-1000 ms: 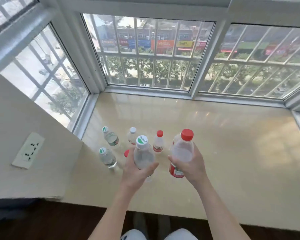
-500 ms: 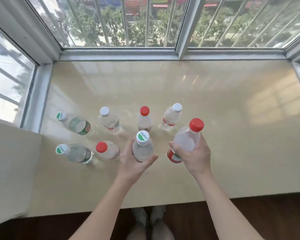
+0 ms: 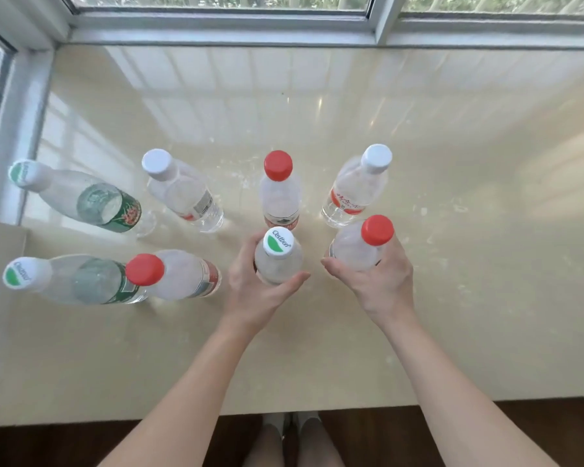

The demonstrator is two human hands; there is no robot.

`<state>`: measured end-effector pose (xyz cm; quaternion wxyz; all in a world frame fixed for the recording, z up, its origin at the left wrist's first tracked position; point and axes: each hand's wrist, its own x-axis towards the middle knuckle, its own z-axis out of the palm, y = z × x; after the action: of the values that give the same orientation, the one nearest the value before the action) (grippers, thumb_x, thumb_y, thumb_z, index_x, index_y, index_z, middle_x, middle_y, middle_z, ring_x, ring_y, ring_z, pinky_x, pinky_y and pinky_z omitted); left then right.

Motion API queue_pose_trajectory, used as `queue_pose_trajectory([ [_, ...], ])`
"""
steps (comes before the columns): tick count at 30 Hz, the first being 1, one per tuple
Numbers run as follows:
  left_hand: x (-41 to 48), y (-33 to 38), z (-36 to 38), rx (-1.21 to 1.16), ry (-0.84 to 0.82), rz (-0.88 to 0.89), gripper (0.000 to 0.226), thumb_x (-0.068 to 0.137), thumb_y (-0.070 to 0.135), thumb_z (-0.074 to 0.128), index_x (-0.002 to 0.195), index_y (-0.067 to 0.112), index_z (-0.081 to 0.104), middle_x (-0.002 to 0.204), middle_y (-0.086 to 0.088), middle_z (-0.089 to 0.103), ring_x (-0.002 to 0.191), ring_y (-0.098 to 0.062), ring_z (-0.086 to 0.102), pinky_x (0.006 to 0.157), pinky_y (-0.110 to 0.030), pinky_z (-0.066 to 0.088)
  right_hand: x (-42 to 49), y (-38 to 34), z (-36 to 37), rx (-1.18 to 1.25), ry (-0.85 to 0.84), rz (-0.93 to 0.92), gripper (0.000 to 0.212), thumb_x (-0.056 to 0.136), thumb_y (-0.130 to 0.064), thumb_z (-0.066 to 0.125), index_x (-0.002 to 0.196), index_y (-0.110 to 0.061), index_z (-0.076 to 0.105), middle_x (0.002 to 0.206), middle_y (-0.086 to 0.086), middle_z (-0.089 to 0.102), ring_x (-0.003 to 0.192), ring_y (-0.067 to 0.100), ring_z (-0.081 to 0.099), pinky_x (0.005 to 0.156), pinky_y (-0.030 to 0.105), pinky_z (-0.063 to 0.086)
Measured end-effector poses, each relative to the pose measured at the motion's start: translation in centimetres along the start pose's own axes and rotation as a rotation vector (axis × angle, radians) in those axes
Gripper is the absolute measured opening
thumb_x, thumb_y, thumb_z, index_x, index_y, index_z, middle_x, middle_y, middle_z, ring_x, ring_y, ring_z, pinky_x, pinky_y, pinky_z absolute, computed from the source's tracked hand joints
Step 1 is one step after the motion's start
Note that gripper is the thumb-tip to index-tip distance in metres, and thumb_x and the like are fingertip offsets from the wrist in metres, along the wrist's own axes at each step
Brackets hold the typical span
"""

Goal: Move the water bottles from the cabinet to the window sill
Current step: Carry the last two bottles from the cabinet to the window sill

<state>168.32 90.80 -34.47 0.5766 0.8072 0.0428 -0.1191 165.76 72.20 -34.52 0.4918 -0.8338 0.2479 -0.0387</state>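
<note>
The left hand (image 3: 260, 291) grips a green-capped bottle (image 3: 278, 261); the right hand (image 3: 378, 284) grips a red-capped bottle (image 3: 358, 249). Six more bottles (all upright) stand on the window sill (image 3: 452, 163).

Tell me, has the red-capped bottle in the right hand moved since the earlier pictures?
Yes. The red-capped bottle in the right hand has come down closer to the white-capped bottle standing on the sill.

Bright window daylight, glare on the sill (image 3: 317, 106), wide-angle edge distortion.
</note>
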Motion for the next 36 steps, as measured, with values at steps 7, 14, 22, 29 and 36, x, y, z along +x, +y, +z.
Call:
queue_pose_trajectory([
  [7, -0.1, -2.8, -0.2, 0.051, -0.021, -0.04, 0.068, 0.061, 0.025, 0.091, 0.12, 0.021, 0.057, 0.104, 0.019, 0.063, 0.096, 0.014, 0.056, 0.079, 0.0, 0.037, -0.3, 1.6, 0.4, 0.006, -0.004, 0.021, 0.069, 0.056, -0.042, 0.094, 0.113, -0.03, 0.058, 0.098, -0.023, 0.065, 0.093, -0.008, 0.059, 0.078, 0.006, 0.043],
  [14, 0.5, -5.9, -0.4, 0.062, -0.067, -0.128, 0.067, 0.057, 0.025, 0.092, 0.115, 0.028, 0.059, 0.107, 0.016, 0.065, 0.097, 0.013, 0.06, 0.076, -0.005, 0.044, 0.0, 4.7, 1.4, 0.051, -0.109, 0.108, 0.066, 0.054, -0.044, 0.088, 0.11, -0.016, 0.066, 0.102, -0.006, 0.073, 0.096, 0.008, 0.068, 0.081, 0.021, 0.049],
  [22, 0.6, -6.1, 0.6, 0.161, -0.132, -0.117, 0.057, 0.062, 0.02, 0.09, 0.107, 0.03, 0.056, 0.096, 0.023, 0.061, 0.092, -0.003, 0.061, 0.081, -0.022, 0.044, 0.5, 7.0, 0.6, 0.049, -0.131, 0.174, 0.047, 0.061, -0.012, 0.092, 0.103, -0.013, 0.07, 0.089, -0.009, 0.072, 0.077, -0.011, 0.063, 0.068, 0.008, 0.047],
  [29, 0.5, -6.2, 0.6, 0.241, -0.122, -0.078, 0.065, 0.066, 0.02, 0.088, 0.122, 0.018, 0.057, 0.094, 0.029, 0.051, 0.093, 0.0, 0.05, 0.07, 0.002, 0.034, 0.3, 7.8, 0.7, -0.028, -0.124, 0.232, 0.046, 0.062, -0.025, 0.091, 0.103, -0.022, 0.071, 0.094, -0.012, 0.073, 0.08, -0.012, 0.063, 0.065, 0.003, 0.041],
  [36, 0.3, -6.2, 0.4, 0.285, -0.102, -0.066, 0.066, 0.065, 0.02, 0.089, 0.123, 0.014, 0.058, 0.091, 0.031, 0.048, 0.086, 0.006, 0.045, 0.069, 0.005, 0.032, -0.3, 8.2, 1.5, -0.053, -0.12, 0.228, 0.044, 0.062, -0.024, 0.091, 0.101, -0.02, 0.071, 0.095, -0.01, 0.073, 0.087, 0.006, 0.066, 0.071, 0.017, 0.045],
])
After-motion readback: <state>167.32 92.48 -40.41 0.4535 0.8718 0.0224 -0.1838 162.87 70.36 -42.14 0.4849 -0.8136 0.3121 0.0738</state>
